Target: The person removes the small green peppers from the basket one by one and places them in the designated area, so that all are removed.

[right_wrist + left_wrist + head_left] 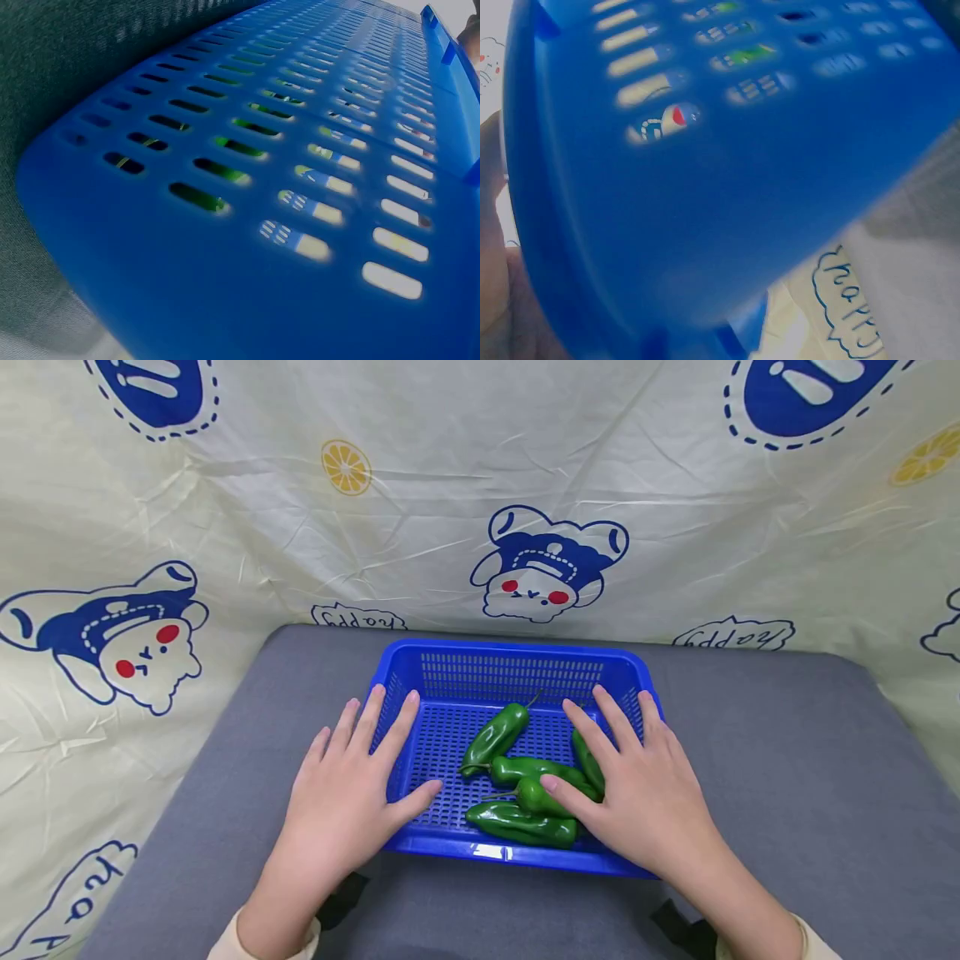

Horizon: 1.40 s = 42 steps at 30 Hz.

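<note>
A blue plastic basket with slotted sides stands on the grey surface in the head view. Several glossy green peppers lie in it, mostly toward the right; one pepper lies slanted near the middle, another along the front. My left hand is spread over the basket's left rim, thumb reaching inward. On the right side, my right hand spreads likewise, overlapping some peppers and hiding part of them. Neither hand grips anything. Both wrist views are filled by the basket's outer wall, with green showing through the slots.
The grey padded surface extends on both sides of the basket. Behind it hangs a pale sheet printed with blue bear figures, orange slices and lettering. Dark straps show beneath the wrists.
</note>
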Motion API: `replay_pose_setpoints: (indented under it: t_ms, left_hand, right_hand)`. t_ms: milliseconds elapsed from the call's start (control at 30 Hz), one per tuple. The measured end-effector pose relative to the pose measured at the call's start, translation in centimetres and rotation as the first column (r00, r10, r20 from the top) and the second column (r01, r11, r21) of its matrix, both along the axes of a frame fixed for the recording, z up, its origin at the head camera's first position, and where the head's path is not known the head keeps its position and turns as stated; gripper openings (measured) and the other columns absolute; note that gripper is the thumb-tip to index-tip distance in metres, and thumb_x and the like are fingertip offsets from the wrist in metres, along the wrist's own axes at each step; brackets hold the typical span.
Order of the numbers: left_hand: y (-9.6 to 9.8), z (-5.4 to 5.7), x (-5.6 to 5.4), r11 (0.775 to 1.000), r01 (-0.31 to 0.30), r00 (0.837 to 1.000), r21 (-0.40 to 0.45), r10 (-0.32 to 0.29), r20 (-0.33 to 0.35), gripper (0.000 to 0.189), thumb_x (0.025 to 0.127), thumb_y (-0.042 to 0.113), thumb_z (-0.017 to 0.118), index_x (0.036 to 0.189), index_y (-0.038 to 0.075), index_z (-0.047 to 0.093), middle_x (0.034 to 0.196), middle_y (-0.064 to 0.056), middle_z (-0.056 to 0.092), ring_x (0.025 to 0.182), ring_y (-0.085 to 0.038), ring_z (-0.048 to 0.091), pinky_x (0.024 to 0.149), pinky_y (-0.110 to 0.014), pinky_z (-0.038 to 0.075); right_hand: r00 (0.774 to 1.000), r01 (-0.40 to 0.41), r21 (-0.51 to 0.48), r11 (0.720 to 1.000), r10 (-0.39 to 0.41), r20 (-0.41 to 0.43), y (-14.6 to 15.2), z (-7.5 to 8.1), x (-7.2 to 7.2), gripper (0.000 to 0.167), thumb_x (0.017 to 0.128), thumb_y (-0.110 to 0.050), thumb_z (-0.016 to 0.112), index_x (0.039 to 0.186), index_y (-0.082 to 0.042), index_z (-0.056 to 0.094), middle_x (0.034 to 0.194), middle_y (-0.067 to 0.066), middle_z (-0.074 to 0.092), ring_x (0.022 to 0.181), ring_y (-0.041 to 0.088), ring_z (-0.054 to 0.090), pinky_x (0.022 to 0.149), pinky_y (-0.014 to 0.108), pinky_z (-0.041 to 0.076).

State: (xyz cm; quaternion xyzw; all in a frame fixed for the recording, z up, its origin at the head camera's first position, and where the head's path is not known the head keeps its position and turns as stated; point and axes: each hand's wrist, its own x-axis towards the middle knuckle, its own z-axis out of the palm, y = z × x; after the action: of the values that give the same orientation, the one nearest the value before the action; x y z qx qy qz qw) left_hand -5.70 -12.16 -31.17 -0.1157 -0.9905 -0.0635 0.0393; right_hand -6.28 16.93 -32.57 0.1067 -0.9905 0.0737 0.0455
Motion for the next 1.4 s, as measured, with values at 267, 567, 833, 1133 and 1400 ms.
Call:
replay_pose_setpoints:
  t_ms: [267, 567, 833, 1133, 1400]
  left_hand:
    - [-1.5, -0.6, 0.3, 0.997, -0.059, 0.998, 0.048, 0.057, 0.031, 0.096, 0.087, 0.065, 0.061, 0.161, 0.028, 0.011, 0.163, -0.016, 0.025, 0.143, -0.045, 0.035, 0.112, -0.064, 0.033]
    - [-3.3, -0.8, 1.2, 0.987, -0.148, 0.987, 0.059, 0.144, 0.078, 0.099, 0.088, 0.070, 0.055, 0.161, 0.027, 0.006, 0.156, -0.025, 0.036, 0.131, -0.051, 0.046, 0.097, -0.068, 0.043]
    - [-4.3, -2.2, 2.0, 0.976, -0.198, 0.977, 0.086, 0.190, 0.099, 0.102, 0.086, 0.076, 0.053, 0.161, 0.022, 0.010, 0.129, -0.027, 0.055, 0.111, -0.042, 0.055, 0.085, -0.060, 0.050]
    - [-5.1, -3.7, 2.5, 0.959, -0.180, 0.965, 0.218, 0.129, 0.227, 0.101, 0.088, 0.075, 0.049, 0.162, 0.024, 0.003, 0.134, -0.022, 0.057, 0.116, -0.038, 0.056, 0.090, -0.060, 0.049]
    - [-5.0, -5.2, 2.1, 0.872, -0.205, 0.955, 0.444, 0.079, 0.286, 0.095, 0.092, 0.064, 0.055, 0.161, 0.030, -0.001, 0.157, -0.020, 0.038, 0.138, -0.042, 0.045, 0.105, -0.065, 0.039]
  right_hand:
    - [1.000, -0.003, -0.006, 1.000, 0.003, 0.001, 0.2, -0.1, -0.3, 0.087, 0.087, -0.081, 0.041, 0.158, -0.036, 0.024, 0.166, 0.010, 0.021, 0.148, 0.054, 0.013, 0.109, 0.075, 0.023]
    - [1.000, -0.005, -0.020, 1.000, 0.005, 0.012, 0.3, -0.2, -0.5, 0.088, 0.086, -0.082, 0.041, 0.159, -0.036, 0.022, 0.166, 0.010, 0.020, 0.149, 0.050, 0.012, 0.111, 0.074, 0.020]
    - [1.000, 0.005, -0.021, 1.000, -0.005, 0.011, 0.4, -0.3, -0.7, 0.089, 0.086, -0.081, 0.043, 0.159, -0.036, 0.020, 0.166, 0.010, 0.020, 0.149, 0.049, 0.013, 0.111, 0.074, 0.021]
    - [1.000, 0.013, -0.039, 0.999, -0.013, 0.015, 0.6, -0.3, -0.9, 0.089, 0.086, -0.080, 0.045, 0.159, -0.034, 0.021, 0.165, 0.010, 0.022, 0.150, 0.048, 0.013, 0.111, 0.074, 0.020]
    - [1.000, -0.014, -0.067, 0.998, 0.015, 0.020, 0.7, -0.6, -1.6, 0.088, 0.088, -0.074, 0.050, 0.159, -0.033, 0.020, 0.164, 0.011, 0.026, 0.149, 0.048, 0.018, 0.109, 0.074, 0.024]
